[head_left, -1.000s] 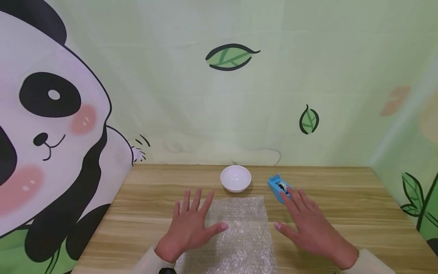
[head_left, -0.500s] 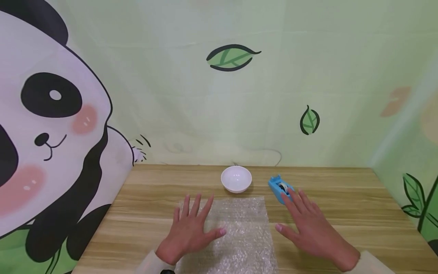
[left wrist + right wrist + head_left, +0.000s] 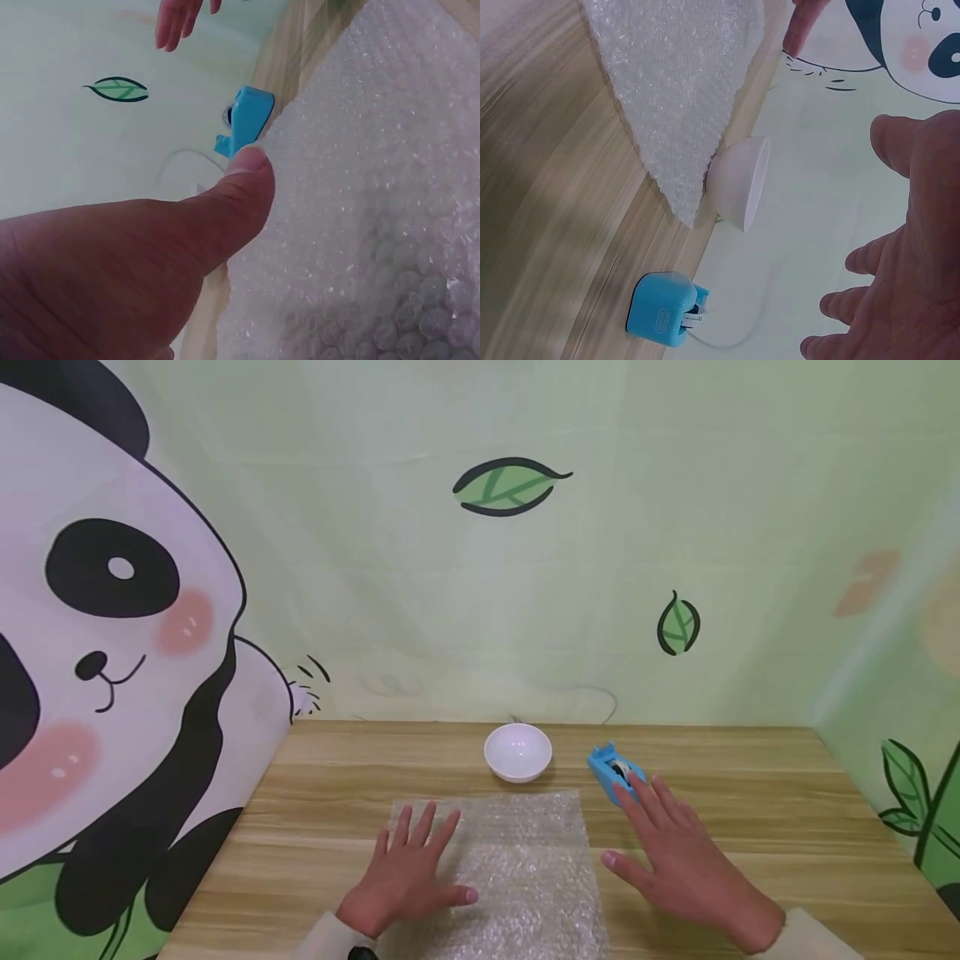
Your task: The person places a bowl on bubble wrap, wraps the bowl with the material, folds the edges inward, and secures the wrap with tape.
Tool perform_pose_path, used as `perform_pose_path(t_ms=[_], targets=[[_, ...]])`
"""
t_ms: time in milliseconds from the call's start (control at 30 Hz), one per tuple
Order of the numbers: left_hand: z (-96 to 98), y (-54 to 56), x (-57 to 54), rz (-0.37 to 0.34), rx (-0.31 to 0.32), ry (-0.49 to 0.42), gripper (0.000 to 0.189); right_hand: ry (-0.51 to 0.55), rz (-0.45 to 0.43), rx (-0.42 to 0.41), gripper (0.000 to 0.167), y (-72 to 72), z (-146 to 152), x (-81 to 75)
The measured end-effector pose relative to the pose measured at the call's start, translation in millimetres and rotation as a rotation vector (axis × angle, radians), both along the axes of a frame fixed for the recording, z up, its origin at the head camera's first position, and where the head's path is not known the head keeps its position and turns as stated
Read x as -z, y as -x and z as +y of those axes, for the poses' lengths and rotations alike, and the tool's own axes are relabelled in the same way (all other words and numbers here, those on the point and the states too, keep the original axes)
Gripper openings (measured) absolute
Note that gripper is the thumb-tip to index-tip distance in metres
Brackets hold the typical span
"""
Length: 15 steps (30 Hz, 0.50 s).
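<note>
My left hand (image 3: 405, 881), fingers spread, hovers over the left side of a sheet of bubble wrap (image 3: 525, 877) and holds nothing. To the right of the sheet my right hand (image 3: 686, 864) is held above the table, fingers spread, also holding nothing. Its fingertips overlap a blue tape dispenser (image 3: 604, 764) in the head view. In the right wrist view the dispenser (image 3: 660, 309) stands apart from the fingers. Just behind the sheet's far edge sits a white bowl (image 3: 517, 752), upright. The left wrist view shows the left thumb above the bubble wrap (image 3: 360, 187).
The wooden table (image 3: 337, 760) ends at a light green cloth backdrop (image 3: 360, 527) printed with a panda and leaves. Another backdrop panel stands along the right side.
My left hand has drawn back toward me and slightly left, its fingertips now over the bubble wrap's far left part. My right hand has barely moved. Bowl, dispenser and sheet stay put.
</note>
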<state>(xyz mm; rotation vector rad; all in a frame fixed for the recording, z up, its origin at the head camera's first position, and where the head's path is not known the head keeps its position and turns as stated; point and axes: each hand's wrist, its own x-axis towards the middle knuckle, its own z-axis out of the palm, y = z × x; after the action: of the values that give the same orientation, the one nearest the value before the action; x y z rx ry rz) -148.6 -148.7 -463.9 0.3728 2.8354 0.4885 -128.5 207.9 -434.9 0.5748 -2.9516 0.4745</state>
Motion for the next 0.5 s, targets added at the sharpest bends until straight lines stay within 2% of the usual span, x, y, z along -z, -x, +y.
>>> perform_pose_path(t_ms=[233,500], targets=[[-6.2,2.6,8.9,-0.035,0.042,0.015,0.11,-0.003,0.013,-0.006,0.086,0.6,-1.0,2.2],[-8.0,4.5,13.8,-0.066,0.095,-0.003,0.119,0.002,0.017,-0.01,0.085,0.7,-2.6,2.5]])
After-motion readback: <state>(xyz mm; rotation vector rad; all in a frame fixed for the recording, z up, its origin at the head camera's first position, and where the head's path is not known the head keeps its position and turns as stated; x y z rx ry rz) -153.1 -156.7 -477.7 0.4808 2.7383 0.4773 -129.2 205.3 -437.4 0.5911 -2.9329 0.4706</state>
